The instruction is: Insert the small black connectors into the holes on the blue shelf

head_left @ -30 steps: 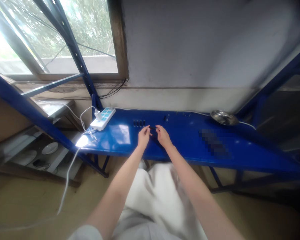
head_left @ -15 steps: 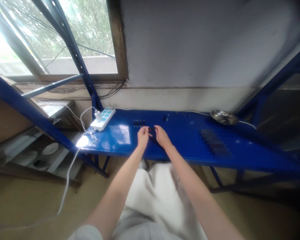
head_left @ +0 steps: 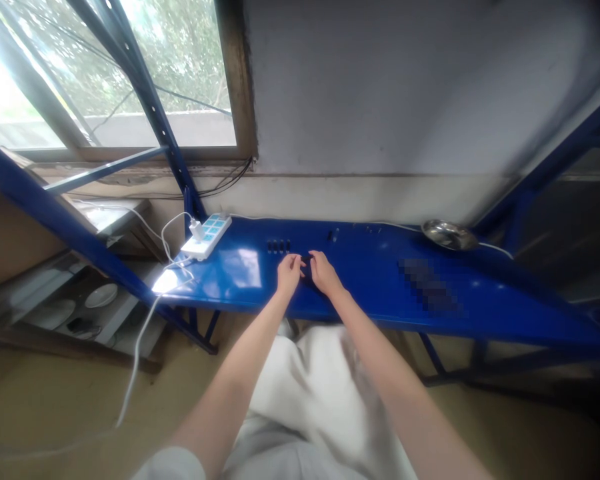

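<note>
My left hand (head_left: 289, 269) and my right hand (head_left: 324, 271) are close together over the blue table (head_left: 365, 287). Both are closed, with the fingertips pinching a small dark piece (head_left: 306, 259) between them. Fingers cover most of it, so its exact kind does not show. Just beyond my left hand, several small black pieces with pale ends (head_left: 279, 247) stand in a row. Farther back, a black piece (head_left: 329, 236) and a clear one (head_left: 335, 235) are side by side.
A white power strip (head_left: 207, 237) with a plug and cables lies at the table's left end. At the back right is a shiny metal bowl (head_left: 449, 235), and a blurred-out dark object (head_left: 427, 285) lies nearer. Tiny bits (head_left: 373, 230) lie near the wall. Blue frame posts flank the table.
The hands have drawn slightly closer together and the fingers have shifted. The dark piece, seen lengthwise between them before, now shows less. The other things have stayed in place.
</note>
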Action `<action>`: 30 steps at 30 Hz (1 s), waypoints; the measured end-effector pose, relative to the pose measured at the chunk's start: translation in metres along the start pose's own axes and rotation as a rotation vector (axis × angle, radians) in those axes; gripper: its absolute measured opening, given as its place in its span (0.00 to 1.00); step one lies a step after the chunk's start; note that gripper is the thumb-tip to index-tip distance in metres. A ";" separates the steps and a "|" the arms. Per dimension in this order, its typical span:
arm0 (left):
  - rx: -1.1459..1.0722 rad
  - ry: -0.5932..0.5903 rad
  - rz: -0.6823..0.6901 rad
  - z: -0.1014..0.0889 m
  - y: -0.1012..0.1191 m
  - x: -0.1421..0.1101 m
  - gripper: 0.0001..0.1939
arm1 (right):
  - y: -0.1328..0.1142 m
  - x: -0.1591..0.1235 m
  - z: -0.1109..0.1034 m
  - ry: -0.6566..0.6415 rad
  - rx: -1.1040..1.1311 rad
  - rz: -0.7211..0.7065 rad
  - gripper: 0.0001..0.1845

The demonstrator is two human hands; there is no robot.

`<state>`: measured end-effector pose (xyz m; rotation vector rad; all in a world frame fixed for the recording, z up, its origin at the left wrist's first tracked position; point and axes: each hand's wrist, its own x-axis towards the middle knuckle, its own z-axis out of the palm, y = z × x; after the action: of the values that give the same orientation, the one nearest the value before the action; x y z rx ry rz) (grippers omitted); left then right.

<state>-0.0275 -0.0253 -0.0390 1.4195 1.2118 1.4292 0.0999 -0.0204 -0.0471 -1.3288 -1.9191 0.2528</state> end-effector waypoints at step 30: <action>-0.149 0.118 -0.049 -0.002 0.003 -0.002 0.14 | 0.003 0.021 0.003 0.039 -0.051 0.123 0.11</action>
<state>-0.0286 -0.0284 -0.0370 1.2120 1.1784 1.5532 0.0966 -0.0005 -0.0401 -1.4774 -1.8251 0.2389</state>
